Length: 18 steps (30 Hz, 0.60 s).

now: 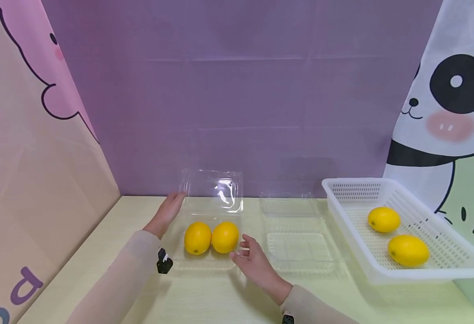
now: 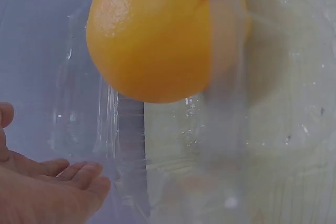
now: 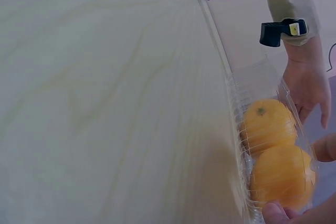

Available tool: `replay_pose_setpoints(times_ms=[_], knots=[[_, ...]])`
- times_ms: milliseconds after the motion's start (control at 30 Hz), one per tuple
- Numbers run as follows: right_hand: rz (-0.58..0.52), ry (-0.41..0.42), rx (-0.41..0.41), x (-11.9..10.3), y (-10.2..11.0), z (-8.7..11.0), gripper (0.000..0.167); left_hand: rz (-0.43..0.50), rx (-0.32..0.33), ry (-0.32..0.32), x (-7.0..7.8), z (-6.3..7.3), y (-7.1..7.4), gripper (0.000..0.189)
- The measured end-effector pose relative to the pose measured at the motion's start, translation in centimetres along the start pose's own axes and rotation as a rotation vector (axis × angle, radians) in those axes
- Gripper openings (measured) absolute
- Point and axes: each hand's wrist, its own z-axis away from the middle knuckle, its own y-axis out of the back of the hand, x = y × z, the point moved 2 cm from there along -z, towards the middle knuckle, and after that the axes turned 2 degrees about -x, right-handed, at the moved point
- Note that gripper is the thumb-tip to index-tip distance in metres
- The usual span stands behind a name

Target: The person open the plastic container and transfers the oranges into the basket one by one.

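Two oranges (image 1: 198, 238) (image 1: 225, 237) sit side by side in the base of a clear plastic clamshell box (image 1: 204, 266), its lid (image 1: 210, 191) raised at the back. My left hand (image 1: 170, 211) is at the lid's left edge, fingers extended; the left wrist view shows this hand (image 2: 50, 187) with loosely straight fingers beside the clear plastic. Beside the base's right wall is my right hand (image 1: 257, 263), thumb and fingers apart, fingertips right at the box edge. In the right wrist view its thumb (image 3: 274, 213) overlaps the box near the closer orange (image 3: 283, 177).
A second clear clamshell box (image 1: 299, 247) lies opened to the right. Beyond it, a white perforated basket (image 1: 455, 272) holds two more yellow-orange fruits (image 1: 384, 219) (image 1: 408, 250). A purple cloth (image 1: 237, 99) backs the pale wood-grain table (image 1: 196, 299), and printed panels flank it.
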Motion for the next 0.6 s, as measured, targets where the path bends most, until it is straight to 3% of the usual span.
replay_pose_setpoints(times_ms=[333,600], knots=[[0.002,-0.003,-0.006,-0.04,0.02,0.05,0.071,-0.014,-0.062,0.066,-0.78,-0.08,0.02,0.084],[0.008,-0.011,0.000,0.13,0.01,-0.10,0.071,-0.016,-0.081,0.074,-0.91,0.16,0.11,0.084]])
